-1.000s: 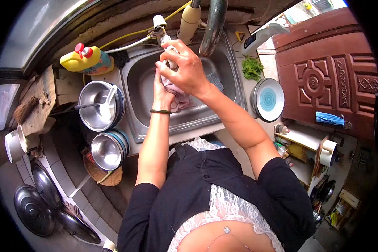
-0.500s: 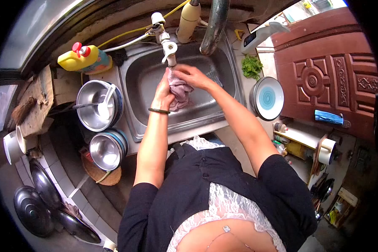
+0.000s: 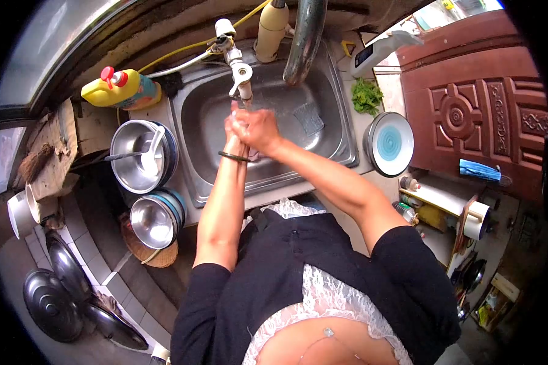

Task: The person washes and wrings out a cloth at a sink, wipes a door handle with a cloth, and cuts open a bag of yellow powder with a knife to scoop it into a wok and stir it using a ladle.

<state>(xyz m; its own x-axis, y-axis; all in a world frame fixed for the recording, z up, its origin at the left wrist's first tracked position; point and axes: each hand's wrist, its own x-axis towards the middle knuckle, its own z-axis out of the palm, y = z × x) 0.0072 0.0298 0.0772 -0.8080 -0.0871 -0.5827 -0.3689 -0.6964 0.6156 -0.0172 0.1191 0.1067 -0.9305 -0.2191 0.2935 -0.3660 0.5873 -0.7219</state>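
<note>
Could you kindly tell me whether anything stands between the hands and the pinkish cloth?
Nothing visible does: the left hand and right hand appear clasped on the pinkish cloth below the tap, though only a small patch of it shows.

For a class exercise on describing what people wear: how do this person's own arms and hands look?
The sleeves are short, plain and black, leaving the forearms bare. A thin, dark bracelet circles the left wrist; none shows on the right. Neither the left hand nor the right hand wears a glove.

no readable text; label [image 3: 147, 93] on yellow bottle [image 3: 109, 92] too blurred
</note>
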